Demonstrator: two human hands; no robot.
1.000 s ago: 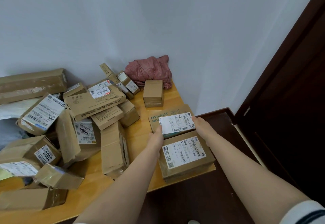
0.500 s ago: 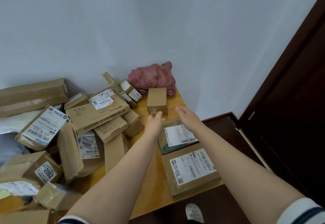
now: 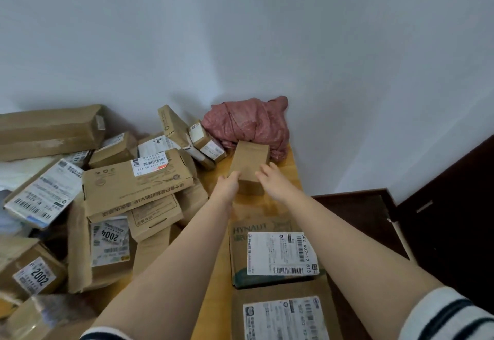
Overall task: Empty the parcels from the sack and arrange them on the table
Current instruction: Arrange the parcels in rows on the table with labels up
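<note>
A small plain cardboard box stands on the wooden table in front of a crumpled pink sack. My left hand grips the box's left side, and my right hand holds its right side with the fingers over the top edge. Nearer me lie two flat labelled parcels in a row: one printed HYNAUT and one at the table's front edge.
A loose heap of labelled cardboard parcels covers the table's left half, with a long carton against the white wall. Dark floor and a dark door lie to the right of the table edge.
Both hands left the HYNAUT parcel, reached forward and took hold of the small plain box near the sack. The view moved forward and down.
</note>
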